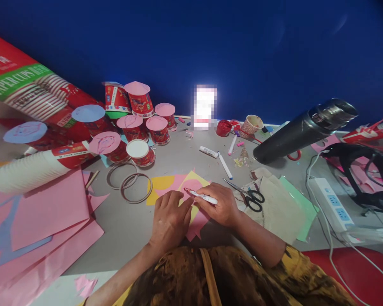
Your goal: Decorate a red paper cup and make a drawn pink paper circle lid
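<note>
My right hand grips a white marker with a red tip, the tip resting on a pink paper shape. That shape lies on a yellow sheet on the grey table. My left hand lies beside it, fingers pressed down flat on the paper just left of the marker tip. More pink paper sticks out beneath both hands.
Scissors lie right of my hands on a cloth. Two rings and several red paper cups with pink lids stand to the left. Pink sheets cover the left side. A black flask, loose markers and a power strip lie right.
</note>
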Demonstrator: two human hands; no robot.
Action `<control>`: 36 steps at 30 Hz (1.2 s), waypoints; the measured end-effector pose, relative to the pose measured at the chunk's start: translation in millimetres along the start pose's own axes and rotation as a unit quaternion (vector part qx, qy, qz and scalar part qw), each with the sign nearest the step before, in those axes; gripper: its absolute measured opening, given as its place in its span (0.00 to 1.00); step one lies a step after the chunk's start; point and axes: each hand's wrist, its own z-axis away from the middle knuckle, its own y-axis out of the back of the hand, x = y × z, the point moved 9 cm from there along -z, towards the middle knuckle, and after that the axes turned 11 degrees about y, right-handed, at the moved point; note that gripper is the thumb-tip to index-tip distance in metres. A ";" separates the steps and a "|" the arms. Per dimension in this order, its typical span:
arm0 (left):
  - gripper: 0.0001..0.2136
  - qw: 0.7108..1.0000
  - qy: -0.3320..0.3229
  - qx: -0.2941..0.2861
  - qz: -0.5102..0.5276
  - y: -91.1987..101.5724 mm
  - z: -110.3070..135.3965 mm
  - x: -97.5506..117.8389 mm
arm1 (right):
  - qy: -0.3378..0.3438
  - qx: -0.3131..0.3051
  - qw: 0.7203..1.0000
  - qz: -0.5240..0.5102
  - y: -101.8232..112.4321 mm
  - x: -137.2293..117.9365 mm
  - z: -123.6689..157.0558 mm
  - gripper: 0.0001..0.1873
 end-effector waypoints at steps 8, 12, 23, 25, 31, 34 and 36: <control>0.08 1.000 0.002 0.002 -0.009 0.1 -0.5 0.7 | 0.015 -0.012 1.000 0.005 -3.4 -2.6 0.3 0.08; 0.08 1.000 0.003 0.005 -0.009 0.5 -1.0 1.1 | 0.013 -0.015 1.000 0.012 -5.0 -2.1 2.4 0.08; 0.08 1.000 -0.003 0.002 -0.003 0.5 -0.1 1.0 | 0.009 -0.002 1.000 0.013 -0.1 -0.6 2.6 0.05; 0.09 1.000 -0.002 0.002 -0.005 0.4 0.1 0.7 | 0.013 0.000 1.000 0.010 0.7 -1.4 2.7 0.05; 0.09 1.000 0.000 0.001 -0.006 0.2 -0.2 0.3 | 0.021 0.007 1.000 0.007 1.5 -4.5 1.0 0.05; 0.09 1.000 -0.002 -0.002 -0.009 -0.9 0.0 0.0 | 0.012 0.009 1.000 0.013 2.3 -2.7 0.7 0.05; 0.09 1.000 -0.002 -0.002 -0.010 -1.2 0.1 -0.2 | 0.006 -0.001 1.000 0.010 0.7 -1.3 1.2 0.06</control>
